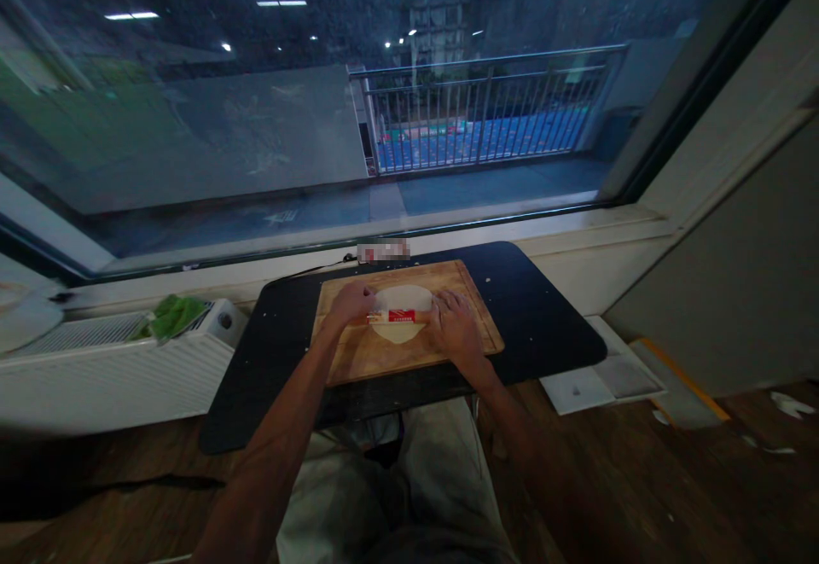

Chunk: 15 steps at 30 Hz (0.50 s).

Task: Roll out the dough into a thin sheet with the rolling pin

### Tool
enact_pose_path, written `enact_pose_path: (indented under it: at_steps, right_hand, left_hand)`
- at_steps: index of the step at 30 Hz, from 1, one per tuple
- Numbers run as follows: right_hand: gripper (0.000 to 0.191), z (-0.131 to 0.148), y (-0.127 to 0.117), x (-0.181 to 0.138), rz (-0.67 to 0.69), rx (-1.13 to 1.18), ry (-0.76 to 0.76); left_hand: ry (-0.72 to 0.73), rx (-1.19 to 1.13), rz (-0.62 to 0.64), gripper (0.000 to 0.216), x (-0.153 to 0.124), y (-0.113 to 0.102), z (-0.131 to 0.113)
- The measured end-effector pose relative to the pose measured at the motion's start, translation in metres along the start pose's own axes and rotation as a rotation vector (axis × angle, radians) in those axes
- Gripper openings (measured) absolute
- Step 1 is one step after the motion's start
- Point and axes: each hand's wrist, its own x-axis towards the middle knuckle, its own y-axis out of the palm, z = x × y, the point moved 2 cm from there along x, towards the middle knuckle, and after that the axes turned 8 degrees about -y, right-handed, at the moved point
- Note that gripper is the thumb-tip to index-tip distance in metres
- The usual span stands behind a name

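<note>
Centrally placed: one cutting board [358, 357], wooden, rectangular with rounded corners, grain visible, a groove near its right edge. Its far edge lies near the back edge of the table [543, 316], its near edge close to the front one; bare wood borders the dough on the near side, and wider strips of table run out to left and right.

One sheet of dough [402, 298], pale, smooth, flattened to a rounded shape, at mid-board. One rolling pin [402, 316], cylindrical, red label, lying crosswise over the dough, which shows on both its far and near sides.

One left hand [353, 301], fingers curled together onto the pin's left end. One right hand [455, 321], laid over the right end; whether its fingers wrap beneath cannot be told.

Table: matt black, rounded corners, scattered white specks. Behind it, a small item [384, 250], blurred, with a dark cable. Centre left: white ribbed radiator [121, 376], bearing leafy greens [174, 316], crumpled in texture. Across the upper frame: glass window [256, 120], a metal railing [486, 112] beyond.
</note>
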Motion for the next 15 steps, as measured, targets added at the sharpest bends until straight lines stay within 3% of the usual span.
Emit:
enact_pose_path:
  at_steps: [8, 15]
  right_hand:
    - [0.042, -0.002, 0.004, -0.001, -0.02, 0.003, -0.006]
    - [0.042, -0.001, 0.002, -0.001, -0.023, 0.014, -0.003]
  left_hand:
    - [0.023, -0.143, -0.022, 0.019, -0.01, -0.013, 0.009]
    - [-0.061, -0.201, 0.035, 0.021, -0.014, -0.017, -0.004]
